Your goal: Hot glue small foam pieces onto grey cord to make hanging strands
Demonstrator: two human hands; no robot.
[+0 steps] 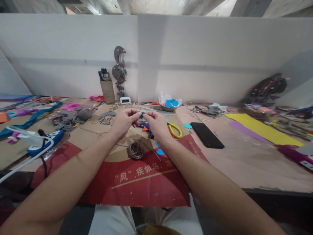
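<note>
My left hand (126,121) and my right hand (156,125) meet over the middle of the work surface, fingertips pinched. Between them is a small teal piece (142,115), mostly covered by the fingers, so its exact kind is unclear. Beneath the hands lies a red and brown cardboard sheet (146,194). A coil of grey cord (136,150) rests on it nearer to me. Light blue cut scraps (160,151) lie beside my right wrist. A yellow loop handle (180,131) shows just right of that hand. Dark blue and orange bits are partly hidden behind my right fingers.
A black phone (207,135) lies to the right, with a yellow sheet (264,129) beyond. At the back stand a bottle (107,89), a small white clock (125,100) and a bowl with blue pieces (171,103). A blue power strip (46,143) with cables sits at left.
</note>
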